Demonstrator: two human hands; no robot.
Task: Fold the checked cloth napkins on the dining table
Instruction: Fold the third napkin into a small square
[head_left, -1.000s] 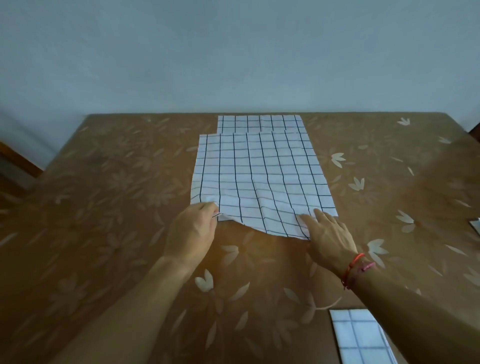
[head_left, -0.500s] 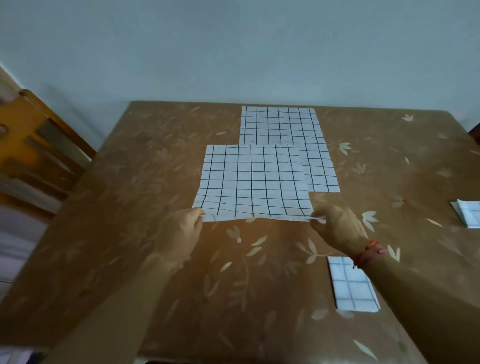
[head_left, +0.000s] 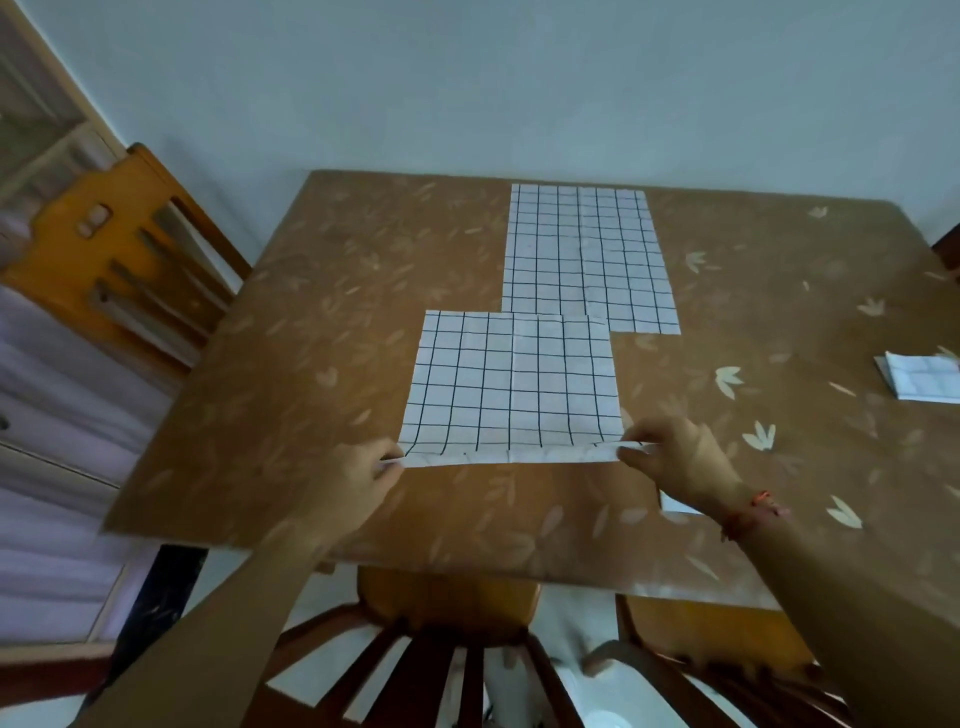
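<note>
My left hand (head_left: 358, 480) and right hand (head_left: 675, 457) each pinch a near corner of the checked napkin (head_left: 511, 387). I have dragged it toward me off the second napkin (head_left: 587, 254); it lies flat on the tabletop (head_left: 311, 364), ready for folding.

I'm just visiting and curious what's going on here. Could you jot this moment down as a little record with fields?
activity: folding checked napkins on a table
near napkin: flat, near edge lifted off the table
left hand: pinching its near left corner
right hand: pinching its near right corner
far napkin: spread flat, its near left corner under the near napkin
folded napkin: at the table's right edge
another piece of checked cloth: mostly hidden behind the right wrist
chairs: one at the left, two tucked in at the near side
</note>
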